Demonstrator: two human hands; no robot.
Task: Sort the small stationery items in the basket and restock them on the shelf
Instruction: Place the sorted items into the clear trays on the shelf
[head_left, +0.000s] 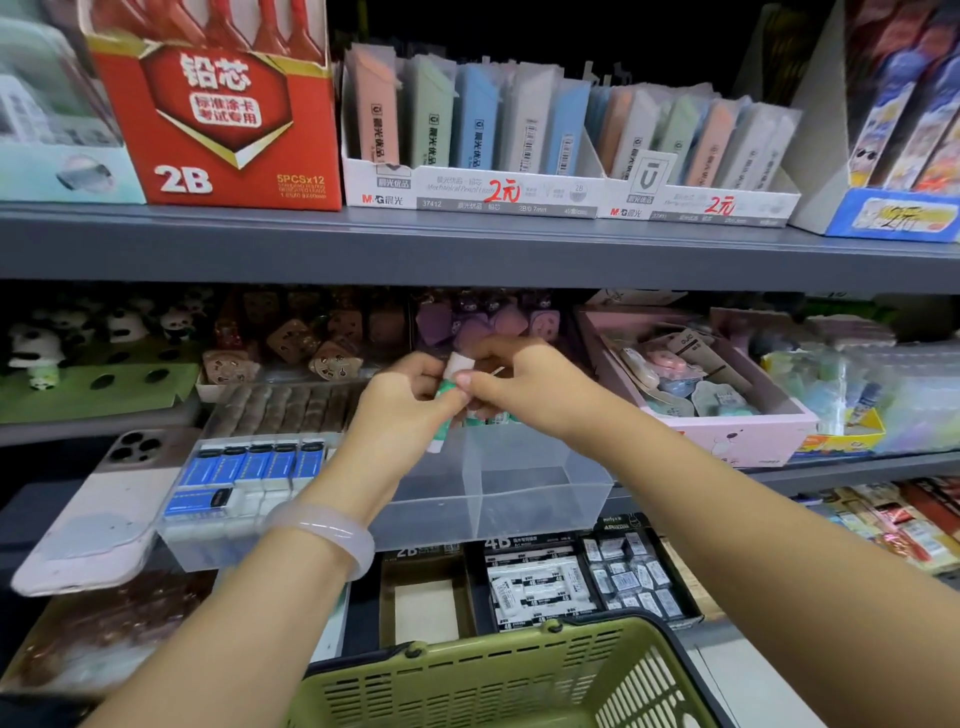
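Pinching small white-and-green eraser (453, 376) between left hand (402, 402) and right hand (524, 387), hands together, above clear rigid plastic divided bin (519, 499); green slotted plastic basket (498, 680) below bin.

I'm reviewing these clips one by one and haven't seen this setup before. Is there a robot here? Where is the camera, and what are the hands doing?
No robot: a person works with bare hands, filmed by one wide-angle camera worn on the head, looking forward and down. The left hand, with a pale bangle on its wrist, and the right hand together pinch small green-and-white items in front of the shelf. Below them stands a clear divided tray, blue-labelled erasers in its left compartment. A phone lies left of it. The green basket is at the bottom edge; its contents are out of view.
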